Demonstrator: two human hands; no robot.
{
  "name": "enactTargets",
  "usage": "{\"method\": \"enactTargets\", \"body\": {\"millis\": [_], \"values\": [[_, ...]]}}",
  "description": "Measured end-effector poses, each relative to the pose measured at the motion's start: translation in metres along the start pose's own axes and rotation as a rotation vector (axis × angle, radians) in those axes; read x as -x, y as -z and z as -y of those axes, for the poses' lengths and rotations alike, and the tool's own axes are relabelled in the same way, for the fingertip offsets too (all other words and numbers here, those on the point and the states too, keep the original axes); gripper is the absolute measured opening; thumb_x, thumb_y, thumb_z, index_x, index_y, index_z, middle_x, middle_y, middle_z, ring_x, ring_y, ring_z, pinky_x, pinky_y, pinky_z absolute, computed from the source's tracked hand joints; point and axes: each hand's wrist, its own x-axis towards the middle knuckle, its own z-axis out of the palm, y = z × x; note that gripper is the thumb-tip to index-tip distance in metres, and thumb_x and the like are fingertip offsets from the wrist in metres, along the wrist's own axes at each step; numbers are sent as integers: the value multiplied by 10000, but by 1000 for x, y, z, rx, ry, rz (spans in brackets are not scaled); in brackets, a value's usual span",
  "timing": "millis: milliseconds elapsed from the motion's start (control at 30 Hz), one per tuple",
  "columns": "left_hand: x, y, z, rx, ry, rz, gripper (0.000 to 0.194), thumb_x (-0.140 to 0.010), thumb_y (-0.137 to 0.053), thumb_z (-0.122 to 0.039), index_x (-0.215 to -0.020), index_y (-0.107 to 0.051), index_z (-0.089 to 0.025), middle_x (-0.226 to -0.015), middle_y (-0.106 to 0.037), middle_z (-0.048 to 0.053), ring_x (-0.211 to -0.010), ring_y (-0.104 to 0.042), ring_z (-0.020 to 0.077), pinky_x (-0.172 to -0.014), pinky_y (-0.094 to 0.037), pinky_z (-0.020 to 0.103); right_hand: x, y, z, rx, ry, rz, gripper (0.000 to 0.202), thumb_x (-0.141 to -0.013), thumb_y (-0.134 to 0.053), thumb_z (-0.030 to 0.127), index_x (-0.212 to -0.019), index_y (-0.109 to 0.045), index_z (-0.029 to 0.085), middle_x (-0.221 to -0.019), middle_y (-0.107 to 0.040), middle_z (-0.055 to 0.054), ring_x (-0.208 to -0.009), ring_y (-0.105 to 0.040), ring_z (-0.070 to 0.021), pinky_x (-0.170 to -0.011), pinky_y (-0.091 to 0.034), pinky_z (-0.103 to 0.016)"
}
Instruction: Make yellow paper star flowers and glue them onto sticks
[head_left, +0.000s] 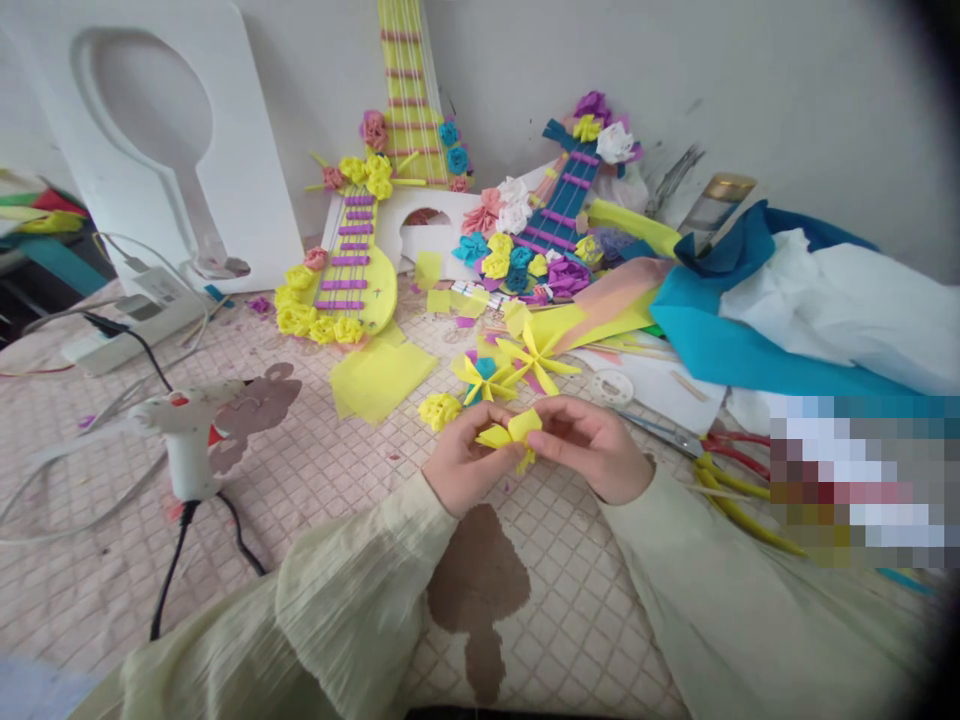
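Note:
Between my two hands is a yellow paper flower [525,426], its petals standing up and partly folded. My left hand [471,458] pinches it from the left, fingers curled behind it. From the right, my right hand [592,448] grips it with thumb and fingers. Just beyond my hands lie a crumpled yellow paper rose [439,410] and two star-shaped yellow flowers, a smaller one [489,380] and a larger one [537,360]. My fingers hide part of the flower's underside.
A white glue gun [189,440] stands at left with its black cord. Yellow paper sheets [381,372] lie mid-table. Behind are flower-decorated guitar shapes, one yellow [367,270], one blue [559,205]. Scissors [675,432], yellow-handled pliers [731,500] and blue paper [720,330] are at right.

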Motion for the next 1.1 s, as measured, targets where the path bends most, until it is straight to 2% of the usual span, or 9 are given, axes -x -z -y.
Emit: {"method": "enactTargets", "body": {"millis": [100, 233, 400, 533, 633, 700, 900, 1100], "values": [[0, 1, 0, -30, -33, -10, 149, -636, -633, -228, -687, -518, -149, -694, -548, -9, -622, -496, 89, -593, -403, 215, 0, -1, 0, 4, -16, -43, 212, -623, -670, 285, -783, -580, 178, -739, -607, -15, -632, -552, -113, -570, -474, -249], [-2, 1, 3, -75, 11, -34, 168, -647, -626, -266, -639, -522, -135, -638, -557, 3, -599, -509, 96, -605, -414, 234, 0, -2, -1, 40, 8, -63, 205, -622, -669, 283, -772, -582, 174, -709, -602, -12, -617, -545, -112, -565, -467, -252], [-4, 1, 6, -97, 22, -77, 150, -652, -620, -258, -653, -535, -134, -663, -576, 5, -616, -528, 98, -596, -423, 221, -3, 0, -3, 15, -82, -80, 238, -582, -698, 290, -754, -589, 166, -645, -599, 2, -565, -531, -99, -533, -464, -241], [-3, 4, 5, -143, -11, -96, 123, -674, -606, -245, -669, -542, -140, -672, -576, -3, -636, -535, 100, -623, -430, 227, -5, 3, -2, -5, -116, -22, 232, -607, -676, 313, -769, -619, 157, -724, -622, -19, -642, -562, -113, -605, -478, -259], [-3, 5, 6, -157, -22, -109, 122, -672, -615, -248, -688, -553, -144, -682, -572, -5, -654, -535, 100, -634, -437, 228, -5, 5, -2, 12, -107, 4, 197, -610, -672, 315, -711, -621, 153, -705, -617, -17, -638, -559, -116, -607, -475, -264], [-3, 5, 8, -89, 23, -114, 149, -655, -632, -263, -693, -551, -143, -689, -569, -5, -643, -537, 97, -620, -452, 231, -5, 6, -2, 36, -86, -16, 187, -606, -675, 313, -682, -617, 152, -682, -611, -15, -627, -553, -118, -601, -471, -266], [-6, 3, 9, 316, 244, -108, 258, -576, -700, -275, -698, -522, -135, -671, -588, -12, -621, -582, 97, -629, -504, 258, -5, 5, 0, 22, -86, -29, 159, -607, -678, 291, -657, -621, 151, -646, -609, -5, -612, -549, -105, -615, -472, -255], [-6, 3, 7, 349, 265, -109, 278, -549, -725, -271, -694, -537, -126, -653, -594, -21, -597, -586, 81, -598, -511, 224, -4, 4, 1, -14, -99, -42, 165, -624, -668, 288, -692, -620, 146, -682, -607, -4, -632, -548, -96, -634, -467, -246]]}}
